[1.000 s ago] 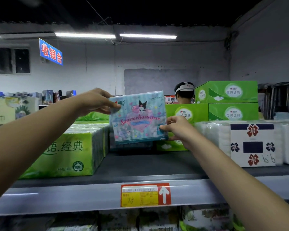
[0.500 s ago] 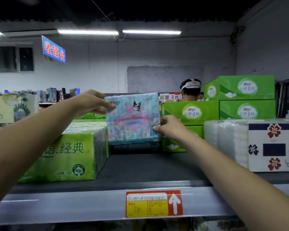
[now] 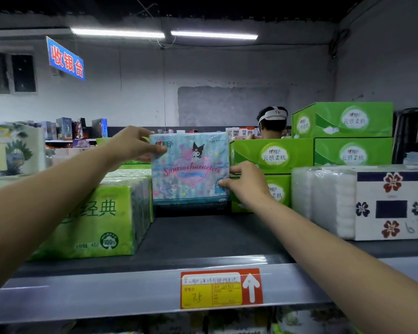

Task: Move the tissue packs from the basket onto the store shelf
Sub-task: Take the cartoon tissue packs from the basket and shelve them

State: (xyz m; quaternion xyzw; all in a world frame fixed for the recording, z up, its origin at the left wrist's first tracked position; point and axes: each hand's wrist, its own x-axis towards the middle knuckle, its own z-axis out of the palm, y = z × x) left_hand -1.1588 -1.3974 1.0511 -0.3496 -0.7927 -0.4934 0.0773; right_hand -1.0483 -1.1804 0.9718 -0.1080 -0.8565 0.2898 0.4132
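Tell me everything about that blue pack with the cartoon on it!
The tissue pack is squarish, wrapped in shiny plastic, pale blue with a pink heart, a black-hooded cartoon figure and the words Sanrio characters. It is held upright, front facing out, over the shelf, between a green pack and green boxes. The left hand grips its top left corner; the right hand pinches its lower right edge. Whether it rests on anything is unclear.

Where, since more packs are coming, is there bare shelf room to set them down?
Bare shelf deck lies in front of the Sanrio pack, between the green bundle on the left and the white pack on the right. Stacked green boxes crowd the back right.
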